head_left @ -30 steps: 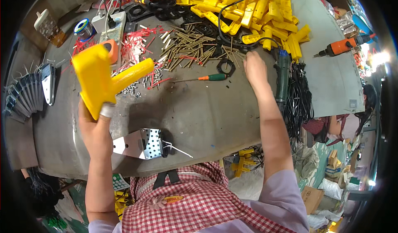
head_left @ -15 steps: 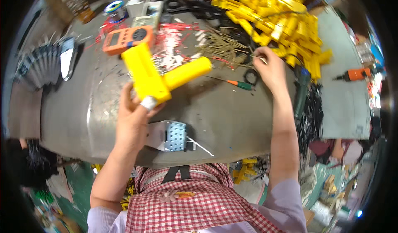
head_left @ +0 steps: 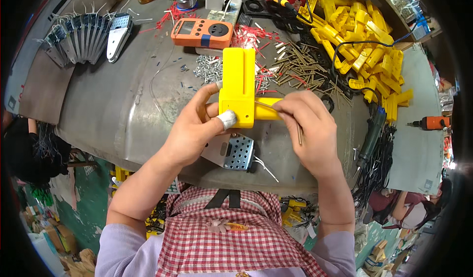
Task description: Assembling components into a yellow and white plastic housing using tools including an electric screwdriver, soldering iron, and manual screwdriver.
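One yellow housing point(head_left: 239, 80) was gripped twelve-to-six by the left hand point(head_left: 193, 127) — ten o'clock from the right hand point(head_left: 314, 129), pinching a rod point(head_left: 299, 134).

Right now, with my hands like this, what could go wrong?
The thin rod jutting from your right hand could slip and get lost on the cluttered table. The yellow housing, gripped near one end by your left hand, might twist if pushed. Dropped, it could hit the perforated metal piece nearby.
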Tool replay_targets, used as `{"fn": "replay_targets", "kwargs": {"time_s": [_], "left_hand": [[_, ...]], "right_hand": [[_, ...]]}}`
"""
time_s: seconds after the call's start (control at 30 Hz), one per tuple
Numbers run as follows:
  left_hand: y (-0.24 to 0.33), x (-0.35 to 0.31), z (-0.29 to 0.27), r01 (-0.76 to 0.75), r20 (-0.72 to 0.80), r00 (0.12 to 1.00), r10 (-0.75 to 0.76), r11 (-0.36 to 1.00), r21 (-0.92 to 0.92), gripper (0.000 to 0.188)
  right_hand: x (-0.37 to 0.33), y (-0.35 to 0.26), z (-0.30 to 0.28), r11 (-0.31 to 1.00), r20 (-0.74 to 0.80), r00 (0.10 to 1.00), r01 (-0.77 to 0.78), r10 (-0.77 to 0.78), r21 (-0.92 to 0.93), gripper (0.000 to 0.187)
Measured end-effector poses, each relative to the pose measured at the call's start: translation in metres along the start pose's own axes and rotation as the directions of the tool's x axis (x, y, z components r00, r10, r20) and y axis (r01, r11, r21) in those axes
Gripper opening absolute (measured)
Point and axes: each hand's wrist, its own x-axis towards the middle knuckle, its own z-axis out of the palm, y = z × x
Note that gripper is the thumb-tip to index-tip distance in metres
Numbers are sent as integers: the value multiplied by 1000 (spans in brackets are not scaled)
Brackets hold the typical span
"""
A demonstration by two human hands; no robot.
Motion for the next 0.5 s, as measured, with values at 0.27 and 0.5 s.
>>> {"fn": "replay_targets", "kwargs": {"time_s": [0.27,0.5], "left_hand": [[10,-4,-6,4,112,994,1,999,-42,58],[23,-7,-10,-12,171,985,-6,995,101,61]], "right_hand": [[-4,-14,-7,997,53,999,13,-9,-70,26],[1,-10,-4,996,101,991,88,-86,-13,27]]}}
